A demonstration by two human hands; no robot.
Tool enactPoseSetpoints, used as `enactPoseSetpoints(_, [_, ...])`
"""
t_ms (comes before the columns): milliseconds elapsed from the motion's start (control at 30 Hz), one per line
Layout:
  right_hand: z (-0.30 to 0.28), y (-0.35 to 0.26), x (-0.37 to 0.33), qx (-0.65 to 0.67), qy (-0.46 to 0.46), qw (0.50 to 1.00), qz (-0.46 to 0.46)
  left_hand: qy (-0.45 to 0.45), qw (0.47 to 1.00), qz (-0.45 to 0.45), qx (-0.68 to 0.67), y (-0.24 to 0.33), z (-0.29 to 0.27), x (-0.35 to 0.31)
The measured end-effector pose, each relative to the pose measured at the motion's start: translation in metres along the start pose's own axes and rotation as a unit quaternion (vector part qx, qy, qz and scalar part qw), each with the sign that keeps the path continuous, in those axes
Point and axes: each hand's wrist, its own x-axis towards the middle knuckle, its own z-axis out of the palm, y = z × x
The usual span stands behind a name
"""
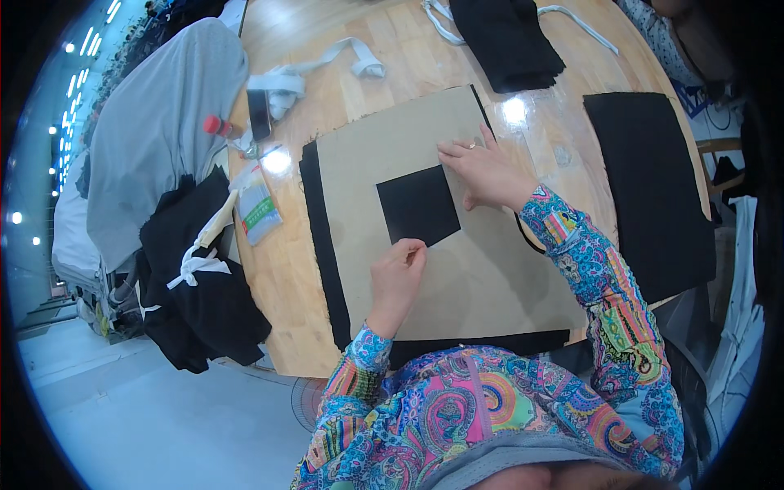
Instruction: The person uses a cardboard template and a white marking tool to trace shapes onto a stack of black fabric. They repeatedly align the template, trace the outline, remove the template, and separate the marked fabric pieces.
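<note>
One black square [419, 207] shows mid-way on a beige sheet [490, 282]: left hand [398, 279] at seven o'clock, pinched, on what I can't tell; right hand [492, 170] at two o'clock, splayed, seemingly to steady the sheet.

Rows of white ceiling lights [86, 41] run along the far left; below lies a pale bluish floor [180, 416]. The light wooden table [294, 314] (its glossy top catching two bright glares) fills the middle.

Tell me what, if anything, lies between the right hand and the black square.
Nothing visible does: the right hand rests on the beige sheet beside the black square's upper right, with only bare beige surface between.
</note>
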Motion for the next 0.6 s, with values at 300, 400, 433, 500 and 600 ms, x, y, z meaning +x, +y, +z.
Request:
enactPoseSetpoints(300, [-0.002,0.0,0.001,0.001,-0.011,1.0,0.005,0.06,0.996,-0.031,0.057,-0.03,-0.026,0.006])
enactPoseSetpoints(400, [-0.002,-0.001,0.001,0.008,-0.008,1.0,0.002,0.066,0.995,-0.03,0.065,-0.031,-0.027,0.006])
enactPoseSetpoints(433, [-0.001,-0.001,0.0,0.008,-0.008,1.0,0.001,0.069,0.995,-0.025,0.069,-0.031,-0.027,0.006])
enactPoseSetpoints(500, [0.0,-0.001,0.0,0.005,-0.007,1.0,0.004,0.065,0.997,-0.028,0.022,-0.026,-0.026,0.004])
enactPoseSetpoints(600, [0.0,0.001,0.0,-0.002,-0.008,1.0,-0.001,0.033,0.992,-0.048,-0.108,-0.017,-0.019,0.003])
